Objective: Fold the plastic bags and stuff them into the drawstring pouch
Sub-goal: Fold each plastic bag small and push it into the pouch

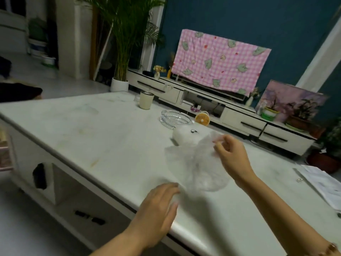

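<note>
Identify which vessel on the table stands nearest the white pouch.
The clear glass ashtray, just behind the pouch with the small black print; the cream tumbler stands farther back to the left.
</note>
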### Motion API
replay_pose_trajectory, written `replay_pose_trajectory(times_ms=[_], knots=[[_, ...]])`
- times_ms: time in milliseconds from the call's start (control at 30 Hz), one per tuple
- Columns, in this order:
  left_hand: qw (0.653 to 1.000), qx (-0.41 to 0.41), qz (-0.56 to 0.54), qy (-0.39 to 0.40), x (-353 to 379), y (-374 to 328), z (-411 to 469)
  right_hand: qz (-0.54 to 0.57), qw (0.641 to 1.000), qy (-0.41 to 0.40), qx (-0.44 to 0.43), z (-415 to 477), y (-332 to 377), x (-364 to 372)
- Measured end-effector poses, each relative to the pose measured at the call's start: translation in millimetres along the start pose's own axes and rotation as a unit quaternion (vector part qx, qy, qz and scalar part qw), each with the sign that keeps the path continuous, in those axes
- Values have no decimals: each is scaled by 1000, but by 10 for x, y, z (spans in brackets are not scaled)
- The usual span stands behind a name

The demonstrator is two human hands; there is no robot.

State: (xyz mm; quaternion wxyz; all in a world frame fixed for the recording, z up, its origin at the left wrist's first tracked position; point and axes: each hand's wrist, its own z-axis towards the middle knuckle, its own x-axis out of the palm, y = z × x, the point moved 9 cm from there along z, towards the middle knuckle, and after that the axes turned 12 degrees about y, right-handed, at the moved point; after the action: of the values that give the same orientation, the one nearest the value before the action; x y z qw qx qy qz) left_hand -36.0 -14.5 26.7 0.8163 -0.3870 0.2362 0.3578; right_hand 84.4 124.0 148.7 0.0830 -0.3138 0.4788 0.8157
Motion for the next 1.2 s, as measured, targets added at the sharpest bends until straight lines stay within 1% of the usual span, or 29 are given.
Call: replay_pose_trajectory(times_ms=[67, 100, 133, 167, 200, 267, 300, 367, 433, 500, 567, 633, 667, 700, 733, 767, 800, 833, 867, 900, 933, 1000, 1167, 1200], knots=[[998, -18, -30, -50, -174, -69, 88, -57, 993, -76, -75, -224, 136, -356], [995, -32, -60, -70, -181, -129, 169, -121, 977, -113, -135, -404, 252, -549], [992, -48, -83, -86, -256, -107, 186, -188, 953, -123, -203, -543, 402, -544], [988, -53, -102, -105, -287, -123, 232, -259, 923, -108, -264, -703, 496, -510], [987, -50, -104, -116, -301, -169, 283, -331, 889, -75, -308, -844, 506, -404], [990, -26, -74, -117, -258, -315, 381, -447, 822, -6, -352, -1092, 364, -168], [992, -13, -53, -111, -218, -364, 404, -484, 799, 36, -357, -1170, 252, -49], [995, 4, -37, -90, -68, -439, 419, -523, 773, 96, -346, -1313, -9, 108], [997, 7, -45, -58, 140, -482, 389, -540, 762, 133, -333, -1455, -270, 253], [999, -6, -47, -27, 292, -484, 364, -539, 763, 157, -321, -1570, -454, 372], [999, -24, -44, -8, 395, -508, 384, -508, 789, 176, -297, -1671, -537, 390], [998, -41, -49, -1, 428, -533, 453, -446, 838, 147, -279, -1730, -500, 274], [997, -55, -56, 9, 464, -539, 513, -394, 874, 114, -260, -1717, -472, 149], [995, -73, -60, 32, 501, -547, 600, -330, 914, 81, -221, -1643, -472, 5], [992, -86, -58, 67, 603, -572, 702, -265, 950, 51, -159, -1543, -566, -139], [987, -103, -48, 110, 743, -576, 783, -216, 972, 42, -79, -1431, -712, -222], [980, -116, -13, 160, 894, -554, 828, -211, 975, 65, -8, -1327, -844, -179], [966, -128, 41, 222, 1089, -542, 839, -248, 962, 111, 33, -1265, -989, -67], [946, -137, 91, 279, 1285, -527, 821, -292, 939, 170, 57, -1255, -1147, 64], [927, -150, 127, 319, 1411, -476, 768, -322, 917, 222, 76, -1276, -1271, 180], [915, -170, 145, 335, 1462, -392, 707, -334, 904, 249, 99, -1305, -1375, 223], [918, -177, 142, 326, 1469, -274, 674, -330, 901, 245, 136, -1312, -1534, 80], [908, -165, 161, 350, 1459, -235, 602, -338, 891, 267, 145, -1393, -1642, -105], [906, -162, 168, 353, 1462, -247, 596, -333, 896, 258, 138, -1391, -1639, -115]])
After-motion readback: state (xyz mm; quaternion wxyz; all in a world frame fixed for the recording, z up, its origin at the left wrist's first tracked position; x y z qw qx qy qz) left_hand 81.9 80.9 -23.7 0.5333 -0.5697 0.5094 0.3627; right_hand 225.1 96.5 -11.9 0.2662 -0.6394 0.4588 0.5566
